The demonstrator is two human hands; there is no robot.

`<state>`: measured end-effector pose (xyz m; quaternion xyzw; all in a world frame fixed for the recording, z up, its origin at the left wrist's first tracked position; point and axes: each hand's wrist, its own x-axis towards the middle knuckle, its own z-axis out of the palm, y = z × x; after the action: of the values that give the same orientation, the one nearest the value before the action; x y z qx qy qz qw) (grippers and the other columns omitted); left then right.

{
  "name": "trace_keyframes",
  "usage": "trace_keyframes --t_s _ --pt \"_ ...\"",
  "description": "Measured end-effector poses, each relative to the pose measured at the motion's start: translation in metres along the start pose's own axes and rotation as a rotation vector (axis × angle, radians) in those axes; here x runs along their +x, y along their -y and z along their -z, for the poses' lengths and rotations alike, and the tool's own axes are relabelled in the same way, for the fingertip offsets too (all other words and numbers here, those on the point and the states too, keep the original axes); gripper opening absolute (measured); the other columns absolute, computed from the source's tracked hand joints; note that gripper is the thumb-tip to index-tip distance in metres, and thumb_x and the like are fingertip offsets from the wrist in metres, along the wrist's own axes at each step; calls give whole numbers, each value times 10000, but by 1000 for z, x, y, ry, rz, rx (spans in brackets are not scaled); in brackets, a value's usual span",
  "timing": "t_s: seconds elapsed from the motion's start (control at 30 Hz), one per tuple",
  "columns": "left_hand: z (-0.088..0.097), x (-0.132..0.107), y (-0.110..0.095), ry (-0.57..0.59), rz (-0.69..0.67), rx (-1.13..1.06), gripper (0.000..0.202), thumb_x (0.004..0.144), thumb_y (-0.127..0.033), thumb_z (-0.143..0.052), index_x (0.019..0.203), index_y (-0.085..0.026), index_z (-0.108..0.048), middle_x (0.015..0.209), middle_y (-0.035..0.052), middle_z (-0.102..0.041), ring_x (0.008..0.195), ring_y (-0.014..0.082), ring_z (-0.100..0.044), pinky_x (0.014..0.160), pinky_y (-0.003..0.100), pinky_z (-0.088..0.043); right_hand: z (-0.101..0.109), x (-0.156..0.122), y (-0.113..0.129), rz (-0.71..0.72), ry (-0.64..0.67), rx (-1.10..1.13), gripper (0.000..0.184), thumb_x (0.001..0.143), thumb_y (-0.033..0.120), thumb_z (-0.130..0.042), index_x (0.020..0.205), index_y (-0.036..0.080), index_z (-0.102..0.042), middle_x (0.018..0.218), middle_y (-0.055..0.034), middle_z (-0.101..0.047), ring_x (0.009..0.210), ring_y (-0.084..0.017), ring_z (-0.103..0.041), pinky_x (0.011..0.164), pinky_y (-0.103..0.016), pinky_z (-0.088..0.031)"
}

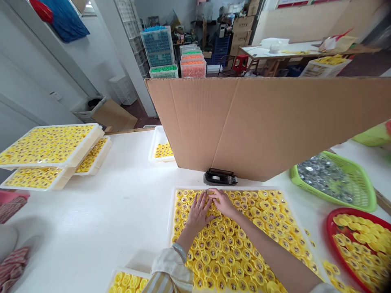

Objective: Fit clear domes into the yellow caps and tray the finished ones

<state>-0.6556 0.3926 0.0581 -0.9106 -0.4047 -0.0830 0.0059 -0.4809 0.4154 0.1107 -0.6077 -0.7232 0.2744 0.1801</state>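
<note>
A white tray (171, 211) in front of me is filled with several small yellow round caps (244, 244). My left hand (198, 211) lies flat on the caps near the tray's far left, fingers stretched out. My right hand (222, 201) rests beside it, fingers curled down onto caps at the tray's far edge; the two hands touch at the fingertips. Whether the right fingers pinch a cap is hidden.
A cardboard sheet (269, 122) stands behind the tray, a black tape dispenser (220, 177) at its foot. Stacked white trays of yellow caps (49, 154) sit left. A green basket of metal pieces (332, 179) and a red basket of yellow caps (360, 244) are right.
</note>
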Motion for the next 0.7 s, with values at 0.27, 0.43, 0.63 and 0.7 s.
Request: trace_keyframes --t_s 0.27,0.43,0.63,0.7 --pt "0 -3 0 2 35 -25 682 955 -567 -373 1507 -184 -264 1575 133 -296 1458 281 -247 1162 503 -268 65 -32 -44 -107 -167 -92 422 948 189 -281 1314 212 -489 1126 -77 -700 923 -214 -664 746 -338 -530" --pt "-4 -4 1 -14 40 -53 669 957 -561 -374 1502 -182 -283 1553 140 -342 1443 301 -281 1147 527 -286 115 -92 -78 -114 -155 -315 316 867 274 -461 1122 204 -634 980 -115 -696 990 -305 -604 879 -444 -468" --pt "-6 -5 0 -22 48 -59 642 967 -536 -372 1499 -184 -292 1539 139 -371 1433 301 -305 1131 524 -316 107 -120 -87 -123 -67 -516 268 824 427 -596 952 207 -680 950 -137 -646 981 -347 -556 828 -466 -445" --pt "-6 -5 0 -22 50 -58 648 968 -536 -368 1507 -188 -272 1544 137 -362 1438 299 -294 1135 525 -310 99 -116 -86 -124 -46 -547 211 838 396 -592 906 216 -677 938 -128 -636 971 -337 -553 818 -453 -439"
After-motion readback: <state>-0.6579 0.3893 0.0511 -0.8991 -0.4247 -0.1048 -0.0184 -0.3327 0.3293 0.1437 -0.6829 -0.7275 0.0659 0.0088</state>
